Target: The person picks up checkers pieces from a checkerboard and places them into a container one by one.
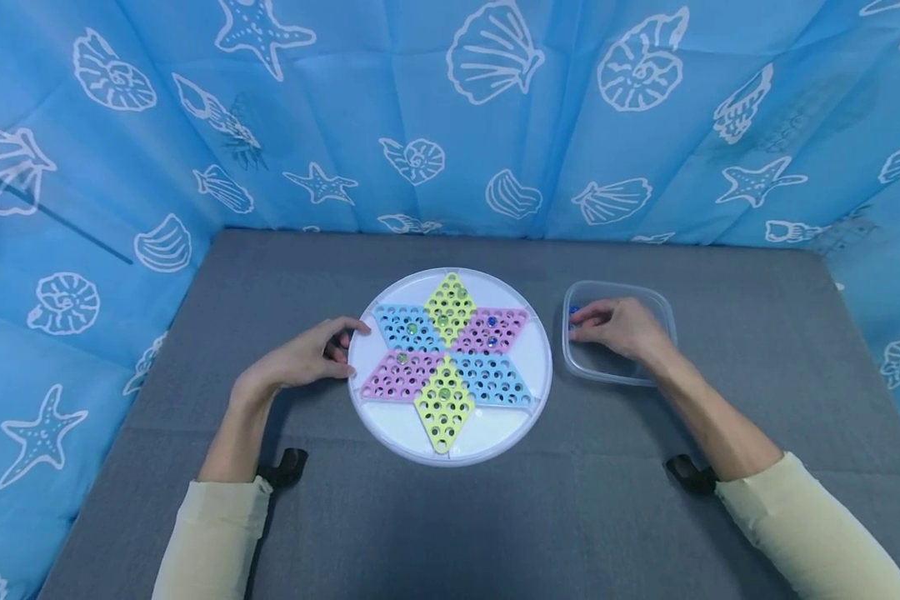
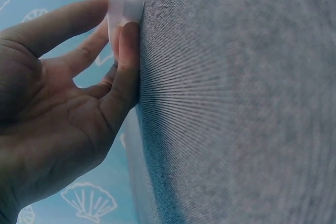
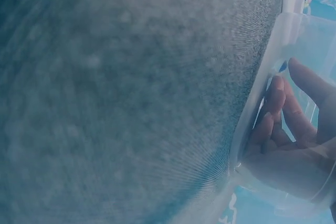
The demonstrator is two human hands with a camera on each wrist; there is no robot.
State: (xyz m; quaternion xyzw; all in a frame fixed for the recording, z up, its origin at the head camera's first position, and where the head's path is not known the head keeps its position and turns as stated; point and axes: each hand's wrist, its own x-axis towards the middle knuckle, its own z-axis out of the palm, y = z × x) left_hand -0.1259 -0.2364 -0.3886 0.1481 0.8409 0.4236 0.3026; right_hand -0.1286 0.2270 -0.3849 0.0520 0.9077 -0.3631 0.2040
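Observation:
A round white Chinese checkers board [image 1: 506, 421] lies on the table, its star made of yellow, pink and blue perforated sections. Several green and blue marbles sit in its holes. My left hand [image 1: 318, 350] holds the board's left rim, thumb and index finger on the edge and the other fingers curled against its side. To the right of the board, my right hand [image 1: 621, 325] reaches into a clear plastic container [image 1: 603, 375]. Its thumb and fingertips pinch a blue marble [image 3: 284, 66] by the container's left wall. Another blue marble [image 1: 573, 309] shows just beyond the fingertips.
A grey cloth [image 1: 450, 533] covers the table. Blue curtains [image 1: 435, 108] with white shell and starfish prints hang behind it and at both sides. Black wrist straps with mounts [image 1: 288, 468] sit by both forearms. The container stands close to the board's right edge.

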